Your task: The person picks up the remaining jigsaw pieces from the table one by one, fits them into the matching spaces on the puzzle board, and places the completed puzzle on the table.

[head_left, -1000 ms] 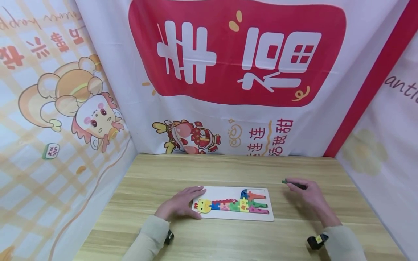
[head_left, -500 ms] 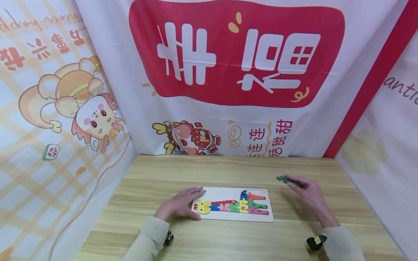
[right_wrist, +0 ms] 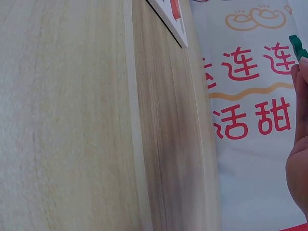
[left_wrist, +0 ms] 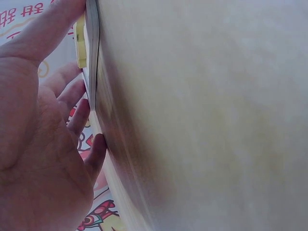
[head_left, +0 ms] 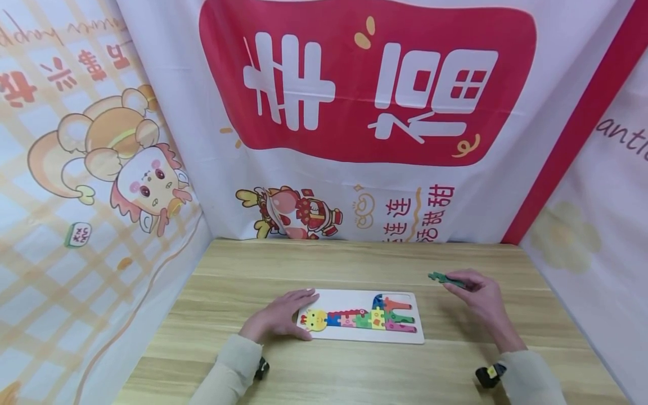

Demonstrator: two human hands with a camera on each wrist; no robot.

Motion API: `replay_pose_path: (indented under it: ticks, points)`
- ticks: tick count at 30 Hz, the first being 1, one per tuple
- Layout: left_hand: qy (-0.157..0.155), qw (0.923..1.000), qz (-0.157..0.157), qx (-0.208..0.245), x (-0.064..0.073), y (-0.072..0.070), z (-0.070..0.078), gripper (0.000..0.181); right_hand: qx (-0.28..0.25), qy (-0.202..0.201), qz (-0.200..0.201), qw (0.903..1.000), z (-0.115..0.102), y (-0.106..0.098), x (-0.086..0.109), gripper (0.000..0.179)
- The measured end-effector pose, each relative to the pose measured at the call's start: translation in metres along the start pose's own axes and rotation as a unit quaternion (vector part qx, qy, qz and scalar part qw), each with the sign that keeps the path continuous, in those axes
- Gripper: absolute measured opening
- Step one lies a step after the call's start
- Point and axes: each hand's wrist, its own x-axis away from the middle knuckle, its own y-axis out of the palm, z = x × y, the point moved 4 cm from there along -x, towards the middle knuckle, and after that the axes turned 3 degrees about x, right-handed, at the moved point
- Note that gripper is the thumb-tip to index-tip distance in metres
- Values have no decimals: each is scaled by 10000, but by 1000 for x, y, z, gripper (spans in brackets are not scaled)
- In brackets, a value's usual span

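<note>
A white giraffe puzzle board (head_left: 354, 336) lies on the table, its long side running left to right. Several coloured pieces fill its giraffe, yellow head at left, legs at right. My left hand (head_left: 280, 316) holds the board's left end, thumb on the near edge and fingers by the far edge. In the left wrist view, the board's edge (left_wrist: 94, 57) runs beside that hand (left_wrist: 53, 134). Right of the board, my right hand (head_left: 480, 292) pinches a green puzzle piece (head_left: 439, 278) above the table. The right wrist view shows only part of this piece (right_wrist: 297, 46) and hand (right_wrist: 301, 159).
The wooden table (head_left: 344, 371) ends at a white printed cloth (head_left: 476, 208) behind. Cloth walls (head_left: 101, 270) also stand at left and right. An empty slot (head_left: 402, 296) shows at the board's upper right. A small black camera sits on each wrist.
The green piece in my right hand has turned from nearly edge-on to show more of its face, and has shifted slightly up and left. The left hand and board have stayed put.
</note>
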Motion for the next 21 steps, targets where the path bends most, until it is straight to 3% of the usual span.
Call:
replay_pose_path:
  ticks: [7,13,21]
  points:
    - [0,10000,10,-2,-2,0,-3,106,203,-172,-118,9996,-4,5,-3,33]
    - [3,10000,-26,16,0,-1,0,105,428,-111,-633,9970,-3,21,-6,31]
    - [-2,10000,-36,92,3,-2,3,104,207,207,-1288,9912,-5,54,-11,28]
